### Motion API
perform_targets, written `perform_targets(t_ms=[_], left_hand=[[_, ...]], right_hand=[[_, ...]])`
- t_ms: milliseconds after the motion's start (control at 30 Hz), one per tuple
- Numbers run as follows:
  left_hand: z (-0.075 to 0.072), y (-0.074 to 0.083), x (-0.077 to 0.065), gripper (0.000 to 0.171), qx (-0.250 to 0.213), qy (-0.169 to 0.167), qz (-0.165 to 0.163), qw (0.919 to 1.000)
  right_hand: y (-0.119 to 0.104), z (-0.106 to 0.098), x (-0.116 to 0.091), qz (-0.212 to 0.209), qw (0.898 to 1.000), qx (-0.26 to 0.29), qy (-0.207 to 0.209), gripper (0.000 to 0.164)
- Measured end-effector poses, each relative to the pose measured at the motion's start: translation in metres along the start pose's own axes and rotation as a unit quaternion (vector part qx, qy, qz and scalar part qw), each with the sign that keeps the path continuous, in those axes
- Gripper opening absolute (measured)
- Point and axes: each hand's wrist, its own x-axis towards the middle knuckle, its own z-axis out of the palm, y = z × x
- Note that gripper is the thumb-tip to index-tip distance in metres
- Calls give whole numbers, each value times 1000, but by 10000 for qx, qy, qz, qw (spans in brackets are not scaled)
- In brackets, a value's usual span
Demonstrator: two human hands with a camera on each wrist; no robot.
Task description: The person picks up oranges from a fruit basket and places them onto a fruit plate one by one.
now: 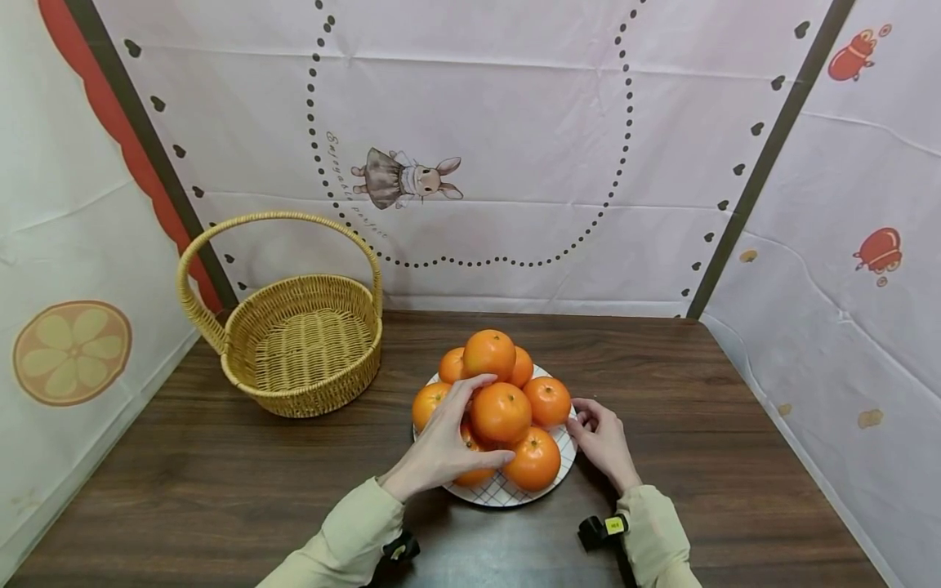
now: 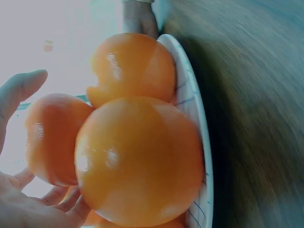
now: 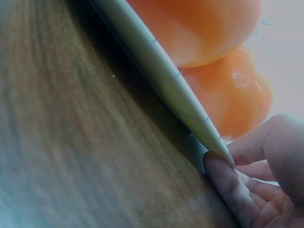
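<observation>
A heap of oranges sits on a white plate point(image 1: 502, 492) with a dark grid pattern. My left hand point(image 1: 441, 445) spreads around the front upper orange point(image 1: 501, 412), index finger along its far side and thumb toward its near side. In the left wrist view, the thumb point(image 2: 26, 88) stands apart from that orange point(image 2: 52, 137), and the other fingers lie close against its opposite side. My right hand point(image 1: 604, 441) pinches the plate's right rim, as the right wrist view shows, with the thumb point(image 3: 223, 175) at its underside. Another orange point(image 1: 533, 459) lies at the front right of the heap.
A yellow wicker basket point(image 1: 301, 392) with a tall arched handle stands on the dark wooden table point(image 1: 698, 425), left of the plate. Printed cloth walls point(image 1: 500, 245) enclose the table at the back and both sides.
</observation>
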Motion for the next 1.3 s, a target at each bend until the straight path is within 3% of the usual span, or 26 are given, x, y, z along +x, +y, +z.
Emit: perform_targets(t_ms=[200, 467, 800, 1300], left_hand=[[-5, 4, -6, 88, -291, 114, -3, 9995], [-10, -4, -13, 81, -229, 767, 30, 9968], [-14, -10, -19, 78, -211, 920, -316, 9950], [-45, -25, -20, 76, 435, 1048, -537, 9921]], right_hand=[[-1, 0, 0, 5, 10000, -8, 5, 32], [0, -1, 1, 0, 10000, -29, -21, 32], [1, -1, 1, -13, 10000, -35, -9, 31], [0, -3, 0, 1, 10000, 17, -43, 32]])
